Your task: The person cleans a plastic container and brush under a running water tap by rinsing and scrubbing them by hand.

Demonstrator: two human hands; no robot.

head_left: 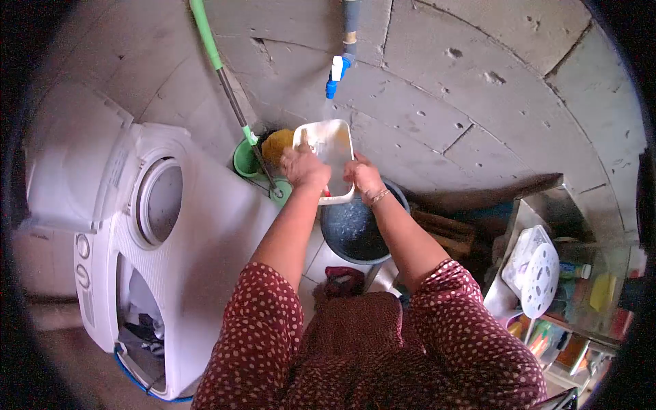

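Head view: the white tub (336, 162) sits between left hand (305, 169) and right hand (365, 176), below the blue tap (333, 80), partly over the dark bucket (355, 238), long axis fore-and-aft; right pinches the near rim, left overlaps the opposite side, grip indeterminable

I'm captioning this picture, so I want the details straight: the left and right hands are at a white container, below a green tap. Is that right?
Not quite: the tap is blue with a white handle, not green, as the head view shows. The left hand and right hand are indeed at the white container below it.
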